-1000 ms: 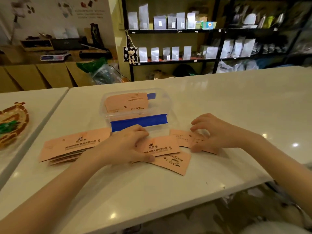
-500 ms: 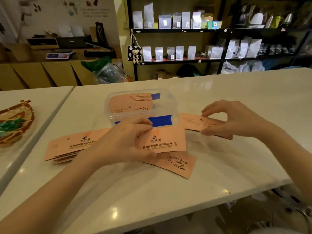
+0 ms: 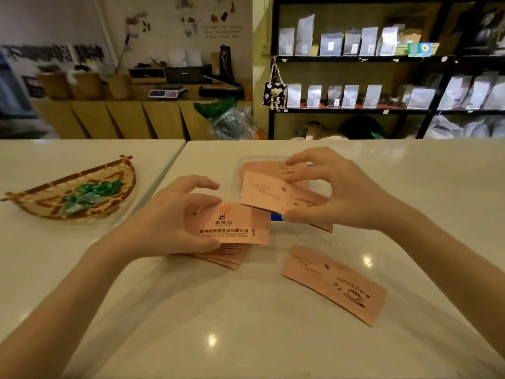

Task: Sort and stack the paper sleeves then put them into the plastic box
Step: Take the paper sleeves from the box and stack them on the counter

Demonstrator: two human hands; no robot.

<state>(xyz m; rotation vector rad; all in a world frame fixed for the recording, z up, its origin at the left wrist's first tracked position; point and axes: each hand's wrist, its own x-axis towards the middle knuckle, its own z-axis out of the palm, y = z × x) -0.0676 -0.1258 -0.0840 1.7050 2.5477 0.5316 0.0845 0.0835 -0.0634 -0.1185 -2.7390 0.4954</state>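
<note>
The bench (image 3: 246, 337) is a smooth, glossy white slab that mirrors the ceiling lights as bright spots. The paper sleeves (image 3: 333, 284) are thin, matt, salmon-pink card with dark print; the ones in each grip look the same. The plastic box (image 3: 237, 170) is clear and faintly shiny. The basket (image 3: 38, 198) is woven from cane or bamboo, rough-textured, holding glossy green wrappers (image 3: 90, 194).

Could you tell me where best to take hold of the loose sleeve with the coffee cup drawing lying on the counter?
The coffee-cup sleeve lies flat and alone, so probably pinch its near right end from above, thumb sliding under the short edge; nothing crowds that side.
</note>
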